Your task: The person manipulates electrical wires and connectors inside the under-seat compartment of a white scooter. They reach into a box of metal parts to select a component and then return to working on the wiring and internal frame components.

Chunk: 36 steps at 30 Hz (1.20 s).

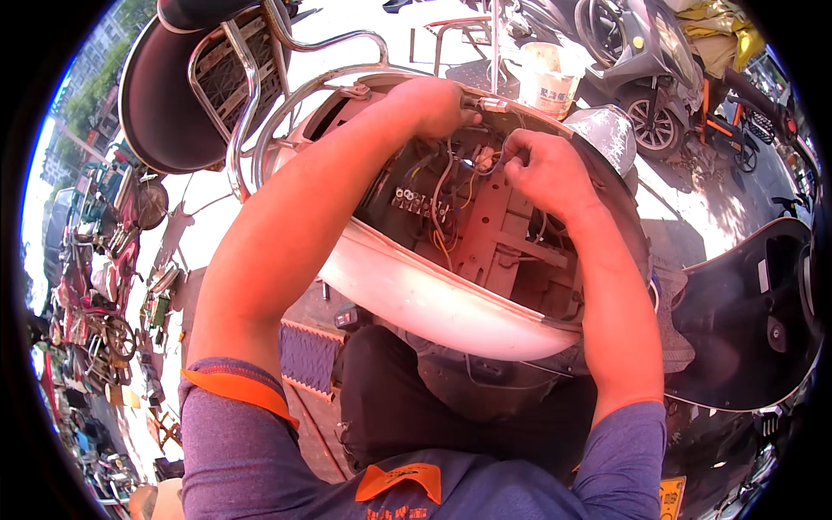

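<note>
Both of my hands reach into the open under-seat bay of a scooter body (451, 299) with white side panels. My left hand (439, 108) is at the bay's far edge with its fingers curled; what they hold, if anything, is hidden. Across from it, my right hand (548, 171) pinches at a thin wire (498, 163) near the middle of the bay. Between them lies a pale connector (484, 159) among loose wires. A terminal block (419, 203) with several metal screws sits to the left, and yellow and whitish wires (442, 238) hang below it.
A removed black seat (745, 316) lies at the right. Chrome rails (247, 91) and a dark rounded shell (165, 95) stand at the far left. Beyond the bay are a white bucket (551, 78) and a parked grey scooter (641, 65). Several scooters and parts crowd the left side.
</note>
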Available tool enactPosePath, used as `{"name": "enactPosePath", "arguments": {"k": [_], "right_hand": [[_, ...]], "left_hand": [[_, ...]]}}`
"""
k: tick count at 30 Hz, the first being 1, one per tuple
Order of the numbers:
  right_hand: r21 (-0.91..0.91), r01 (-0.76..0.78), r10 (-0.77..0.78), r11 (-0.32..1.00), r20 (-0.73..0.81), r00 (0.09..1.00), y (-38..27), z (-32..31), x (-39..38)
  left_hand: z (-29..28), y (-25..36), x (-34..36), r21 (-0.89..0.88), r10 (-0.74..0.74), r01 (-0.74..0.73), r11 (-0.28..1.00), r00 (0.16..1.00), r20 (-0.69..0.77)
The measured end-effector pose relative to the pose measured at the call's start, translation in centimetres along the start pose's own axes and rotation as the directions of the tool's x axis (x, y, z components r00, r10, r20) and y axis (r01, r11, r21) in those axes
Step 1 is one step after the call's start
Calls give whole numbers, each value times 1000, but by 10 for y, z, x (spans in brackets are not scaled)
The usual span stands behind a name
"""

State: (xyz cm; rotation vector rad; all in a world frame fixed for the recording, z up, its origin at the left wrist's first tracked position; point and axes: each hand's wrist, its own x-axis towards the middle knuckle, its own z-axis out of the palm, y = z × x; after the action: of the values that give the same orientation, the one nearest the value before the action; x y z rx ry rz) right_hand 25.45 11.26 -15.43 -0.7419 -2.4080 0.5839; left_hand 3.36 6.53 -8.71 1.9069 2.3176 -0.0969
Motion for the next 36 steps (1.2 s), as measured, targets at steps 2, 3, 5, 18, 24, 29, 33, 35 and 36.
{"name": "enactPosePath", "arguments": {"k": [2,3,5,18,24,29,33,35,36], "right_hand": [[-25,16,-14,1000,78,997,-3,-3,-1],[-27,14,-11,1000,127,992,-8,-5,-1],[16,89,-90,996,208,974,-8,-1,-3],[-499,337,-174,798,344,922,-11,55,-17],[-567,328,-207,756,268,941,-13,48,-13],[-587,335,-309,737,148,939,-18,40,-15],[-616,403,-357,676,204,912,-30,41,-15],[-623,385,-326,681,214,921,-25,49,-17],[-630,369,-300,684,218,929,-23,50,-18]], "left_hand": [[0,-2,-3,81,89,-96,992,993,83],[1,-1,-3,52,63,-71,996,988,140],[4,1,-4,0,15,-15,1000,967,254],[-5,13,-24,59,-16,-22,998,825,564],[2,8,-24,52,28,-65,996,851,524],[-5,18,-27,132,-26,-44,990,872,489],[-4,8,-24,91,57,-114,989,878,476],[0,3,-21,60,15,-52,997,867,498],[-1,6,-22,64,19,-59,996,860,510]]}}
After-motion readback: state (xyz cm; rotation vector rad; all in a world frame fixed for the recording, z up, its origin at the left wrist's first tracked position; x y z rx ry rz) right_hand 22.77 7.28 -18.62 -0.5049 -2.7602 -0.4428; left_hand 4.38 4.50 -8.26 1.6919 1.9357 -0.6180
